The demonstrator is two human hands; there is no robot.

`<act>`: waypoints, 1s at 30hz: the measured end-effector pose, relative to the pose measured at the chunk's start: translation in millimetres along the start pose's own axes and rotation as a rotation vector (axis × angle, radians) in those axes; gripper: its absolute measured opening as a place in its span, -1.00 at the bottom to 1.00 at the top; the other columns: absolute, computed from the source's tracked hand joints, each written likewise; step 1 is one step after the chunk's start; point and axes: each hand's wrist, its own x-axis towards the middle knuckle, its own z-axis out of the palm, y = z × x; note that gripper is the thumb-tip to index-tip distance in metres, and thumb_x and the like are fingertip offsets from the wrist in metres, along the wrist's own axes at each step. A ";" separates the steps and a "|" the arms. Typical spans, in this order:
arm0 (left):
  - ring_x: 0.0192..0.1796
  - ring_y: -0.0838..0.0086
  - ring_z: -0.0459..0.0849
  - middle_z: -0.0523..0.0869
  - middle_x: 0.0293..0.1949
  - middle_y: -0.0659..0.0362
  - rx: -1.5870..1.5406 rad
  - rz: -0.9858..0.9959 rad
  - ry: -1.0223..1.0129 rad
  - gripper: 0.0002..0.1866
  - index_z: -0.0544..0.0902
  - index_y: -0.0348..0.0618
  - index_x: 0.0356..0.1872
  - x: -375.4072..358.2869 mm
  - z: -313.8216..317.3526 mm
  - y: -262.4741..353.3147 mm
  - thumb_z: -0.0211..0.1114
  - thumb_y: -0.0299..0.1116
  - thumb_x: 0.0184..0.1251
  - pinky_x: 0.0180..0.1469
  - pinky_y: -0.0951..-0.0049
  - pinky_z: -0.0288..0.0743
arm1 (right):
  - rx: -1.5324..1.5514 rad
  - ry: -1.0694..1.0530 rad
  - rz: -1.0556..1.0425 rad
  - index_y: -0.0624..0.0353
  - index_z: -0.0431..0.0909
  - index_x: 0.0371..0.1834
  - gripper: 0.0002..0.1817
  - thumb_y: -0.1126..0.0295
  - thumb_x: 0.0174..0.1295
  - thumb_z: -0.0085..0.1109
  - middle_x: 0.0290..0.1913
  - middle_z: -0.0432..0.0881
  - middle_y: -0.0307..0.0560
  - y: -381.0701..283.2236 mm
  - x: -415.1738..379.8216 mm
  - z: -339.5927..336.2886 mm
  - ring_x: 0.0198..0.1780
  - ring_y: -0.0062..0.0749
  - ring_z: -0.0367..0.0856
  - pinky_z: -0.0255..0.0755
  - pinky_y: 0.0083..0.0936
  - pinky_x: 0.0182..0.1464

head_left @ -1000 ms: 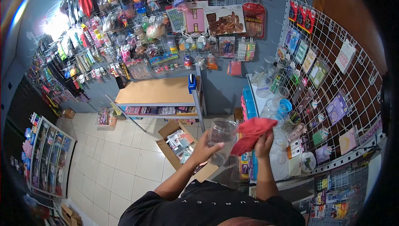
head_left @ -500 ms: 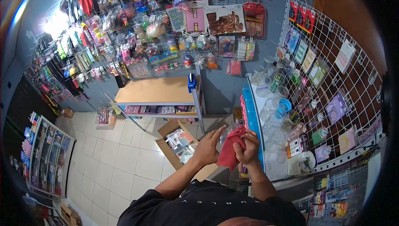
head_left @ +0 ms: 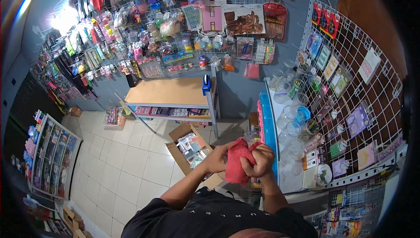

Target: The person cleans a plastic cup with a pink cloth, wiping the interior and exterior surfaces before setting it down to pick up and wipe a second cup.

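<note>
1. In the head view, the right hand (head_left: 261, 160) was curled tight around a red cloth (head_left: 236, 162).
2. The left hand (head_left: 217, 159) was wrapped around a clear cup (head_left: 250, 138), mostly hidden under the cloth.
3. Both hands were close together, near the person's chest.
4. A cardboard box (head_left: 189, 147) sat on the floor to the left.
5. A white shelf (head_left: 274, 102) with clear cups stood on the right.

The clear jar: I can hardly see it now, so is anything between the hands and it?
Yes. The red cloth is bunched over the clear jar, with the right hand gripping it and the left hand at its other side. Only a sliver of jar shows above the cloth.
</note>
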 end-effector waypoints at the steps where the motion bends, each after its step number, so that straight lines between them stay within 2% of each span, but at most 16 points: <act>1: 0.22 0.44 0.54 0.62 0.20 0.03 -0.008 -0.014 -0.008 -0.06 0.34 -0.33 0.40 -2.1 -1.0 1.1 0.59 -0.23 -0.04 0.34 0.32 0.36 | 0.031 0.019 -0.023 0.25 0.43 -0.74 -0.62 0.21 -0.04 0.35 -0.70 0.42 0.04 1.5 -0.2 1.3 -0.63 -0.01 0.46 0.40 -0.29 -0.46; 4: 0.25 0.44 0.52 0.62 0.20 0.08 -0.206 -0.009 -0.060 -0.08 0.37 -0.33 0.38 -7.9 -3.8 -14.2 0.60 -0.23 -0.04 0.36 0.35 0.32 | 0.170 0.039 -0.052 0.28 0.45 -0.72 -0.60 0.17 -0.04 0.33 -0.67 0.46 0.07 2.6 -2.3 3.7 -0.61 -0.02 0.49 0.44 -0.29 -0.44; 10: 0.33 0.40 0.45 0.50 0.30 0.14 -0.537 -0.243 -0.178 -0.01 0.38 -0.26 0.37 -33.5 -12.7 -48.7 0.62 0.01 -0.10 0.39 0.34 0.28 | 0.486 0.127 -0.021 0.31 0.47 -0.69 -0.55 0.08 -0.02 0.28 -0.60 0.55 0.09 0.9 -11.8 13.8 -0.56 -0.12 0.56 0.48 -0.29 -0.40; 11: 0.33 0.35 0.46 0.50 0.29 0.12 -0.583 -0.312 -0.177 0.04 0.35 -0.25 0.38 -42.4 -12.1 -57.5 0.60 0.13 -0.10 0.38 0.28 0.31 | 0.543 0.173 0.001 0.31 0.49 -0.67 -0.54 0.06 -0.01 0.28 -0.59 0.56 0.09 0.9 -15.4 18.6 -0.54 -0.13 0.57 0.49 -0.29 -0.39; 13: 0.32 0.33 0.47 0.50 0.27 0.09 -0.769 -0.376 -0.128 0.05 0.32 -0.23 0.39 -58.5 -4.8 -73.8 0.57 0.17 -0.07 0.32 0.23 0.40 | 0.682 0.179 0.051 0.33 0.58 -0.52 -0.50 -0.02 0.07 0.21 -0.52 0.61 0.06 6.8 -31.9 27.6 -0.48 -0.17 0.60 0.50 -0.29 -0.35; 16: 0.24 0.21 0.55 0.49 0.26 0.01 -0.882 -0.448 -0.163 0.08 0.27 -0.18 0.43 -63.0 -5.8 -82.3 0.48 0.30 -0.02 0.14 0.16 0.57 | 0.784 0.214 0.137 0.33 0.58 -0.39 -0.54 0.04 0.17 0.14 -0.44 0.63 0.10 2.0 -30.4 32.2 -0.43 -0.14 0.63 0.52 -0.28 -0.31; 17: 0.23 0.19 0.56 0.50 0.26 -0.01 -0.903 -0.476 -0.145 0.08 0.28 -0.19 0.42 -64.4 -7.1 -82.2 0.46 0.32 -0.02 0.12 0.16 0.59 | 0.618 0.223 0.271 0.34 0.54 -0.32 -0.48 -0.04 0.27 0.05 -0.41 0.64 0.09 1.6 -40.9 30.8 -0.44 -0.16 0.60 0.50 -0.32 -0.30; 18: 0.21 0.17 0.58 0.50 0.25 -0.02 -0.924 -0.503 -0.129 0.09 0.28 -0.21 0.42 -65.8 -9.0 -82.3 0.44 0.35 -0.02 0.10 0.16 0.60 | 0.801 0.307 0.366 0.35 0.54 -0.29 -0.44 -0.08 0.28 0.02 -0.41 0.65 0.10 5.5 -45.9 35.4 -0.41 -0.15 0.61 0.51 -0.32 -0.24; 19: 0.27 0.12 0.55 0.49 0.29 -0.09 -0.881 -0.527 -0.087 0.09 0.25 -0.29 0.43 -68.7 -14.1 -79.7 0.39 0.33 0.05 0.20 0.11 0.50 | 0.983 0.391 0.459 0.37 0.54 -0.25 -0.39 -0.12 0.29 0.00 -0.40 0.66 0.11 13.4 -51.4 45.2 -0.38 -0.13 0.62 0.51 -0.31 -0.18; 20: 0.24 0.12 0.57 0.50 0.28 -0.10 -0.865 -0.432 -0.187 0.10 0.24 -0.30 0.43 -65.4 -18.7 -76.7 0.39 0.35 0.04 0.18 0.13 0.51 | 1.165 0.474 0.551 0.38 0.54 -0.22 -0.35 -0.16 0.30 -0.02 -0.39 0.67 0.12 26.5 -57.1 56.0 -0.35 -0.12 0.63 0.51 -0.30 -0.12; 21: 0.22 0.11 0.60 0.51 0.27 -0.10 -0.844 -0.334 -0.289 0.12 0.24 -0.31 0.44 -55.9 -25.2 -63.9 0.38 0.36 0.04 0.17 0.15 0.51 | 1.624 0.377 0.408 0.46 0.50 0.03 -0.31 -0.12 0.31 0.08 -0.13 0.69 0.21 60.1 -68.2 61.2 -0.02 -0.06 0.65 0.40 -0.22 0.19; 22: 0.19 0.10 0.62 0.52 0.26 -0.11 -0.821 -0.234 -0.390 0.13 0.23 -0.32 0.44 -47.7 -31.3 -51.4 0.37 0.38 0.03 0.15 0.16 0.52 | 1.666 0.473 0.502 0.46 0.49 0.05 -0.31 -0.11 0.31 0.09 -0.10 0.68 0.22 62.0 -65.3 56.5 0.00 -0.06 0.64 0.39 -0.21 0.20; 23: 0.12 0.08 0.67 0.57 0.22 -0.13 -0.729 -0.143 -0.301 0.16 0.22 -0.32 0.45 -44.6 -36.0 -41.5 0.36 0.42 0.01 0.08 0.22 0.55 | 1.653 0.557 0.585 0.46 0.48 0.07 -0.31 -0.10 0.31 0.10 -0.08 0.67 0.22 63.5 -62.6 51.9 0.02 -0.05 0.63 0.38 -0.21 0.21; 24: 0.18 0.08 0.64 0.54 0.24 -0.12 -0.733 -0.126 -0.276 0.13 0.19 -0.29 0.46 -43.1 -47.8 -39.5 0.36 0.38 0.05 0.07 0.20 0.58 | 1.532 0.645 0.648 0.46 0.47 0.09 -0.31 -0.09 0.31 0.11 -0.06 0.66 0.23 55.8 -54.1 42.8 0.05 -0.05 0.62 0.37 -0.21 0.23; 26: 0.21 0.08 0.62 0.51 0.27 -0.11 -0.749 -0.089 -0.027 0.07 0.17 -0.25 0.46 -40.0 -65.2 -50.1 0.35 0.32 0.12 0.09 0.13 0.59 | 1.308 0.719 0.680 0.46 0.44 0.13 -0.31 -0.07 0.31 0.12 -0.01 0.63 0.24 40.9 -35.6 31.5 0.09 -0.04 0.60 0.34 -0.20 0.25; 30: 0.25 0.13 0.58 0.51 0.27 -0.06 -0.628 -0.060 0.212 -0.17 0.19 -0.23 0.44 -32.8 -84.0 -31.4 0.30 0.06 0.34 0.12 0.12 0.58 | 0.871 0.532 0.575 0.46 0.40 0.20 -0.30 -0.04 0.32 0.15 0.07 0.59 0.27 -1.7 -7.8 45.1 0.17 -0.02 0.56 0.30 -0.20 0.31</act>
